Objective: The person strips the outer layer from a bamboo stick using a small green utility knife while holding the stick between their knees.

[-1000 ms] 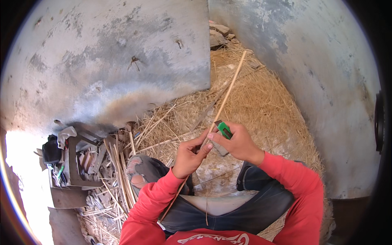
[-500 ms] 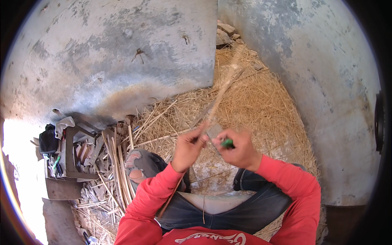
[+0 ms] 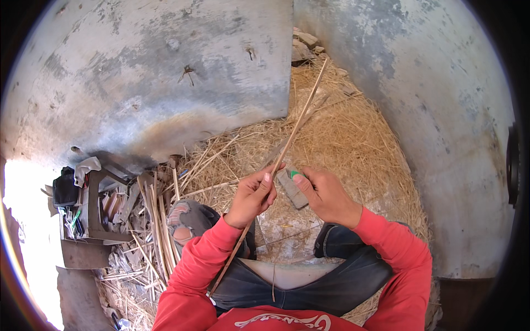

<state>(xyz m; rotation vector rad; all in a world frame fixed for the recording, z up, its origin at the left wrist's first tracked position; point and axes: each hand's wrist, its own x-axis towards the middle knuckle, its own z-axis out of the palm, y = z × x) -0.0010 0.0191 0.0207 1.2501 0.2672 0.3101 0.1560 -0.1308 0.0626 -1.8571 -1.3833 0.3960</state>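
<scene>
So the left hand (image 3: 253, 199) is gripping a long thin wooden strip (image 3: 301, 116), thumb lying along it, just left of the middle of the frame. That strip is slanting from the lower left, over the lap, up to the top centre. The right hand (image 3: 334, 199) is closing around a green cutter (image 3: 293, 172), sitting just to the right of the strip; fingers are hiding most of it, so I can't tell how the blade is standing. A flat grey block (image 3: 292, 190) is lying on the ground between the hands. Below, dark jeans (image 3: 342, 276) are filling the bottom centre, and a bunch of loose sticks (image 3: 157, 226) is leaning at the left, next to a wooden frame (image 3: 95, 207) with a black bag (image 3: 65, 190) beside it. Straw (image 3: 359, 146) is covering the ground right of centre, and big grey sheets (image 3: 182, 49) are walling off the upper left and right.
</scene>
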